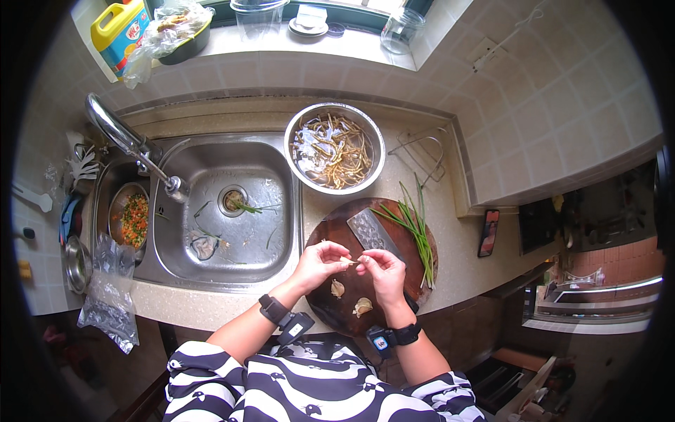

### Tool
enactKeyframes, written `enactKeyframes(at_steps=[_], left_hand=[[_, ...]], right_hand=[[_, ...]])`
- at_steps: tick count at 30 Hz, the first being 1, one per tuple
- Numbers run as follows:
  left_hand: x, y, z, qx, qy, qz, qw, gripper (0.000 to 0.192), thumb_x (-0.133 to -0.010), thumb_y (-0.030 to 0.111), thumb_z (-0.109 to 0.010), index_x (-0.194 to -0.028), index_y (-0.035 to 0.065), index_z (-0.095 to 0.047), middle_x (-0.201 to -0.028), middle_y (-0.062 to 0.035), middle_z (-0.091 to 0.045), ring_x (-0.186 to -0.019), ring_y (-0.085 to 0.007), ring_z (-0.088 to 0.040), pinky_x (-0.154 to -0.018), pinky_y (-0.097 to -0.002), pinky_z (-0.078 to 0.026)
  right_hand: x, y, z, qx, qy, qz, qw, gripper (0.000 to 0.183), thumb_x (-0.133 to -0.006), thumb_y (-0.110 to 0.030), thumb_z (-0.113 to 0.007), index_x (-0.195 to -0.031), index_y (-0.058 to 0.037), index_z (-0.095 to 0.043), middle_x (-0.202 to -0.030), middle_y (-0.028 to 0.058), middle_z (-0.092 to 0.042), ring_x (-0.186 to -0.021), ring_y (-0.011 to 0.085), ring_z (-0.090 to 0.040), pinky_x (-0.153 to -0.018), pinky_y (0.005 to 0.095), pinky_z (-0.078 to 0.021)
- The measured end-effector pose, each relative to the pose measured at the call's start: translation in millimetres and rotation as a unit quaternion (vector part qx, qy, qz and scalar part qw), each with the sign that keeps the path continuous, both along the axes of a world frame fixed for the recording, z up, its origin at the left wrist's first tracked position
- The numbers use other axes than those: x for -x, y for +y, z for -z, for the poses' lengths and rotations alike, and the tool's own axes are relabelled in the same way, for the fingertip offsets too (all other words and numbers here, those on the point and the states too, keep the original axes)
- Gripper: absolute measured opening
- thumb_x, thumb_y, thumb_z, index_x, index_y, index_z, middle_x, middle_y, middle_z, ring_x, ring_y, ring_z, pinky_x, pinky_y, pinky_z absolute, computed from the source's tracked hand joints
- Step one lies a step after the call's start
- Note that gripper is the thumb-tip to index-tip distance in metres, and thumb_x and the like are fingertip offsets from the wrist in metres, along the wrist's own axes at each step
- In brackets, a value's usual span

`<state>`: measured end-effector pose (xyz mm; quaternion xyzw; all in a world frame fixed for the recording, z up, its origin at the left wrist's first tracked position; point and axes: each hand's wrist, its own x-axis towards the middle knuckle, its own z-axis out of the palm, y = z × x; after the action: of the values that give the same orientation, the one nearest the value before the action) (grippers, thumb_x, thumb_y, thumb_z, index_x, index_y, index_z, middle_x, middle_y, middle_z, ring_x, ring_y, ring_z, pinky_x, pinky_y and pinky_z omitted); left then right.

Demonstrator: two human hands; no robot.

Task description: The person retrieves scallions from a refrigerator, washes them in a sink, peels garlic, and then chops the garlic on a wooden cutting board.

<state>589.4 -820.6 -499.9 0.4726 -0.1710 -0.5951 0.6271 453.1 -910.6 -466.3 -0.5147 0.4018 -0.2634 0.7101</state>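
Above a round wooden cutting board (329,232), my left hand (322,262) pinches a small garlic clove (346,260) between thumb and fingers. My right hand (384,270) meets it from the right, its fingertips closed on the clove's tip or its skin; which one is too small to tell. Two garlic pieces in their skins, one (337,288) below my left hand and one (362,307) nearer my body, lie on the board. A wet cleaver (372,230) rests behind my right hand, its handle partly hidden by my wrist. Green scallion stalks (416,232) lie along the board's right side.
A steel bowl (289,153) of thin brown roots in water stands behind the board. At left is a sink (174,232) with green scraps, a faucet (113,126) and a colander (117,211) of diced vegetables. A wire rack (440,153) and a phone (489,233) are at right.
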Motion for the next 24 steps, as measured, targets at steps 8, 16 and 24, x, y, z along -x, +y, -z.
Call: enactKeyframes(at_steps=[8, 16, 24], left_hand=[[-0.3, -4.4, 9.0, 0.020, -0.018, -0.011, 1.000, 0.023, -0.073, -0.005, -0.061, -0.093, -0.0001, -0.054, -0.091, -0.0097, -0.059, -0.082, -0.0145, -0.059, -0.075, -0.0263, -0.049], [6.5, -4.1, 11.3, 0.039, -0.041, 0.002, 0.998, 0.025, -0.073, -0.004, -0.061, -0.096, -0.0009, -0.052, -0.092, -0.0096, -0.059, -0.083, -0.0142, -0.058, -0.075, -0.0260, -0.049], [11.7, -4.2, 12.6, 0.019, -0.171, 0.019, 0.985, 0.023, -0.073, -0.004, -0.059, -0.095, -0.0010, -0.055, -0.090, -0.0080, -0.060, -0.080, -0.0108, -0.057, -0.074, -0.0239, -0.048]], right_hand=[[2.7, -4.2, -9.9, 0.224, 0.155, -0.111, 0.956, 0.019, -0.073, -0.002, -0.060, -0.092, 0.0006, -0.062, -0.075, 0.0061, -0.062, -0.063, 0.0102, -0.058, -0.057, 0.0223, -0.0464], [-0.4, -0.1, -5.4, 0.384, 0.172, -0.144, 0.896, 0.012, -0.071, -0.001, -0.060, -0.083, 0.0004, -0.062, -0.074, 0.0103, -0.060, -0.062, 0.0171, -0.058, -0.058, 0.0248, -0.0460], [2.9, -6.4, 9.8, 0.191, 0.154, 0.003, 0.969, 0.004, -0.075, -0.004, -0.059, -0.077, -0.0001, -0.061, -0.071, 0.0044, -0.056, -0.063, 0.0086, -0.053, -0.055, 0.0217, -0.0416]])
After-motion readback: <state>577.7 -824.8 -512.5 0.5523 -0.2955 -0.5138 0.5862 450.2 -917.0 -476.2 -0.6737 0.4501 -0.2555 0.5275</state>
